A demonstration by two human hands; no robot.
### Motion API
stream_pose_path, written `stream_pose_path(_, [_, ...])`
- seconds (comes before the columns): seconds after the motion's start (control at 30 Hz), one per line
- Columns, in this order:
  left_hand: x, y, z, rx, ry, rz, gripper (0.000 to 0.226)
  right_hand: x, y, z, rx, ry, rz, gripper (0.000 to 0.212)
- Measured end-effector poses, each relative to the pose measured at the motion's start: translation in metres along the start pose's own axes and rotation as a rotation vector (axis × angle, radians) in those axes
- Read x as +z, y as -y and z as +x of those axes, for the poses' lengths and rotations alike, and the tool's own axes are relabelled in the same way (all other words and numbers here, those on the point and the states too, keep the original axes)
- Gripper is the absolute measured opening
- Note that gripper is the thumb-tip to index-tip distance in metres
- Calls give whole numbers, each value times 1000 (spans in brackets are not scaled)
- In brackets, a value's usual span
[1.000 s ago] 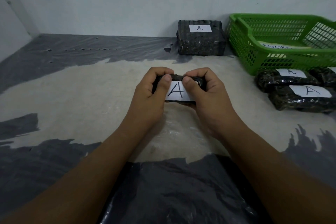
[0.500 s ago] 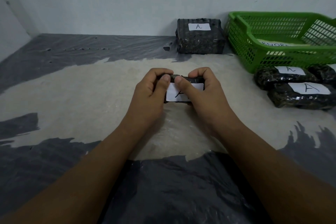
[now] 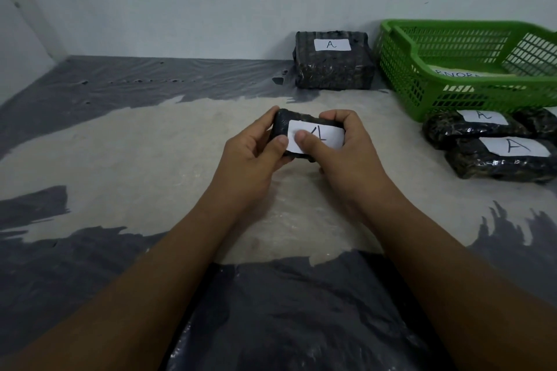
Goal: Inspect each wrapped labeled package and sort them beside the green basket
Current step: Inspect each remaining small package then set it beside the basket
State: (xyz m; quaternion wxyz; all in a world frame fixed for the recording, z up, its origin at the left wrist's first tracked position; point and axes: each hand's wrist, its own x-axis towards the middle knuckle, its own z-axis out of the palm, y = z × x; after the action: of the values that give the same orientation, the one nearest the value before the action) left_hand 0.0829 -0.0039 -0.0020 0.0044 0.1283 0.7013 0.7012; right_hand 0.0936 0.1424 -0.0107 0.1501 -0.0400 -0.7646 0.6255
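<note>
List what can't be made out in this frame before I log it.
- Head view: the letter on the held package label is partly covered by the thumb of the right hand.
- Head view: the paper in the green basket shows only part of its writing; the basket's front wall hides the rest.
- Head view: the rightmost package is cut off by the frame edge; no label shows.

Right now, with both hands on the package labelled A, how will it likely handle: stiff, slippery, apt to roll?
Probably fairly stiff: the wrapped package shows a blocky shape between the left hand and right hand. Its glossy film may be slippery. Flat faces suggest sliding, not rolling.
</note>
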Motion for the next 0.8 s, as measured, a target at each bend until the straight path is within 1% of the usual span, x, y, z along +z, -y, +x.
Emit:
stream_pose_path(0.13, [-2,1,3,15,-7,-7,44,-2,1,-3,-18,76,-53,53])
stream_pose_path(0.23, [-2,1,2,-6,-12,-67,44,-1,4,-4,-63,41,-118,55])
stream_pose_path(0.3, [-3,3,2,2,-6,-49,45,-1,5,-4,-75,52,-131,55])
stream_pose_path(0.4, [-4,2,4,-12,-34,-84,46,-3,7,-5,-71,107,-31,52])
stream_pose_path(0.47, [-4,2,5,-21,-49,-124,48,-3,9,-5,-81,107,33,48])
stream_pose_path(0.57, [-2,4,5,-4,-45,-77,53,-3,11,-5,-104,93,27,46])
stream_pose_path(0.63, [-3,6,5,8,-53,-48,54,-5,11,-5,-102,112,17,47])
stream_pose_path(0.7, [-4,7,6,10,-64,-58,53,-7,12,-6,-104,143,53,50])
stream_pose_path(0.8, [-2,7,6,12,-69,-95,51,-4,12,-7,-166,140,64,52])
